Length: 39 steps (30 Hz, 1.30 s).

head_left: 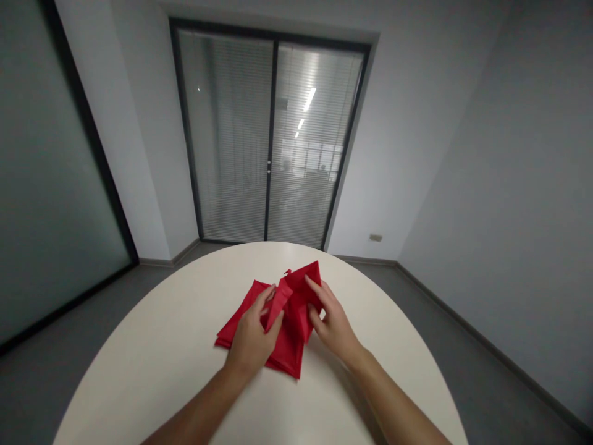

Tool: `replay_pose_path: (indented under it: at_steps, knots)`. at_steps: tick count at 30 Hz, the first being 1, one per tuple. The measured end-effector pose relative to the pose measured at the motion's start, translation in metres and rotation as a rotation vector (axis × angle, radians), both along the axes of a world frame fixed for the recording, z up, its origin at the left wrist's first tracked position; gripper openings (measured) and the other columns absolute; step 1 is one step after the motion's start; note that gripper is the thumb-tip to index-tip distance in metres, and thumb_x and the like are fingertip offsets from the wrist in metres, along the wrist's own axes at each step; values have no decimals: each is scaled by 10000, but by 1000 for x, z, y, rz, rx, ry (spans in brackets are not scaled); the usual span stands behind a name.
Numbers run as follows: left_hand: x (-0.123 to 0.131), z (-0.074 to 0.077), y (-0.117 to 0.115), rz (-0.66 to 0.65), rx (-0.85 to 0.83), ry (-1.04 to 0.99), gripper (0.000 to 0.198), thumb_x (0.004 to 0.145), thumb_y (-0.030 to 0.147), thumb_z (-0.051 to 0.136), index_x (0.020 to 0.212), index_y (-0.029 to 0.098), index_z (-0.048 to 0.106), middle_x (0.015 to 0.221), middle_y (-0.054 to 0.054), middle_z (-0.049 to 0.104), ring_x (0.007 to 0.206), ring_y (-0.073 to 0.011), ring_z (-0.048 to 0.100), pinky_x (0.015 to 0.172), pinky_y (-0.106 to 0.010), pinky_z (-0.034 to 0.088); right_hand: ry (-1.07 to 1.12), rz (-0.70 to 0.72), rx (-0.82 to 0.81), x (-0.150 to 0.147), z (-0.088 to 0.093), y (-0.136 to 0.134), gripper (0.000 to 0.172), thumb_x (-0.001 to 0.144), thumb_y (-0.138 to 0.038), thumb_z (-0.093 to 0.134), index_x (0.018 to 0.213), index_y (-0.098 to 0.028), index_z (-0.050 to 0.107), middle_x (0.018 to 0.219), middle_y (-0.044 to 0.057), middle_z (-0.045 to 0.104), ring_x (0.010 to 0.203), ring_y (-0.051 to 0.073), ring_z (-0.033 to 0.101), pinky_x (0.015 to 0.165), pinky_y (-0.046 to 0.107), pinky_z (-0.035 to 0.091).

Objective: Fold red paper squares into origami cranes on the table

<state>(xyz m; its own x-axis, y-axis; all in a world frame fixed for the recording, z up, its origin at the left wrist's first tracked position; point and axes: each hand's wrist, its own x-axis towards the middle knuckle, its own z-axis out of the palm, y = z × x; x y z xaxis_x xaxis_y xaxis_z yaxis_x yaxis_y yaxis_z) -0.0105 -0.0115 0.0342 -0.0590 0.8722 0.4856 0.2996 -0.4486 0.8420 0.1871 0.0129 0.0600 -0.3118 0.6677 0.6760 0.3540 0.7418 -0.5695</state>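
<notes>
A red cloth point(291, 346), folded into layers, lies on the round white table point(162, 358) a little beyond the middle. My left hand point(252, 337) rests on its left half and pinches a raised fold between thumb and fingers. My right hand point(331, 321) grips the cloth's right part, thumb and fingers closed on a lifted flap whose corner stands up at the far side. Both forearms reach in from the bottom edge.
The table's far rim curves in front of a glass double door point(271, 142) with lowered blinds. Grey floor runs around the table, with a dark glass wall at the left and a plain wall at the right.
</notes>
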Motion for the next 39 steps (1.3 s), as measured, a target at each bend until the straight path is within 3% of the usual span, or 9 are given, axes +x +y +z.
replay_pose_path:
  at_steps: [7, 10, 13, 16, 21, 28, 33, 36, 39]
  knots:
    - [12, -4, -6, 0, 27, 103, 746, 869, 254, 615, 1526, 250, 263, 1475, -120, 495, 1327, -263, 514, 1089, -455, 451, -296, 52, 317, -2, 6, -6, 552, 950, -86, 492, 1444, -331, 465, 1468, 68, 516, 1300, 232, 521, 1052, 433, 491]
    - [15, 1, -4, -3, 20, 27, 640, 836, 193, 611, 1440, 224, 402, 1379, -120, 574, 1262, -253, 570, 1073, -436, 459, -323, 117, 339, -9, 11, -14, 505, 965, -110, 497, 1415, -339, 487, 1483, 52, 503, 1315, 216, 520, 1052, 407, 497]
    - [13, 10, -1, 4, 12, -74, 388, 837, 185, 587, 1223, 211, 567, 1254, -105, 643, 1164, -237, 625, 1035, -414, 477, -246, 195, 354, -16, 14, -20, 641, 939, -46, 462, 1476, -378, 353, 1532, 37, 435, 1364, 192, 474, 1060, 395, 496]
    - [11, 16, 3, 50, 7, -200, 167, 835, 236, 595, 999, 208, 613, 1103, -81, 693, 1099, -239, 640, 1031, -426, 462, -124, 117, 260, -19, 14, -22, 785, 845, -18, 515, 1520, -319, 248, 1534, 85, 417, 1399, 225, 424, 1110, 468, 441]
    - [10, 16, 8, 52, 0, -412, 87, 833, 290, 586, 816, 209, 556, 1037, -72, 710, 1059, -243, 646, 1039, -443, 442, -201, 55, 13, -18, 12, -21, 755, 631, -15, 560, 1349, -245, 535, 1368, 85, 594, 1291, 282, 517, 1110, 513, 415]
    - [14, 20, 0, 9, 22, -343, 182, 758, 221, 644, 836, 230, 480, 1022, -44, 700, 973, -207, 664, 927, -374, 504, -135, 0, -62, -15, 9, -20, 649, 798, -32, 461, 1396, -277, 520, 1306, 68, 651, 1175, 236, 614, 1050, 452, 465]
    - [6, 18, 1, -56, -16, -418, 199, 752, 234, 622, 742, 231, 423, 1036, -56, 718, 1006, -224, 657, 935, -382, 494, -38, 189, -60, -15, 17, -22, 375, 909, -307, 571, 1275, -246, 625, 1244, 95, 674, 1150, 273, 607, 1021, 462, 468]
    - [3, 16, 2, -160, -92, -554, 195, 749, 264, 622, 737, 227, 431, 1007, -61, 730, 995, -236, 662, 907, -381, 501, 134, 47, -131, -15, 14, -18, 290, 958, -358, 512, 1174, -236, 663, 1095, 99, 704, 1006, 242, 647, 885, 403, 531]
    - [7, 19, -2, -283, -180, -715, 270, 751, 360, 633, 704, 234, 399, 946, -52, 734, 907, -244, 681, 832, -383, 530, 170, -71, -125, -14, 11, -14, 367, 940, -295, 533, 1302, -263, 582, 1285, 117, 610, 1131, 244, 597, 870, 389, 540]
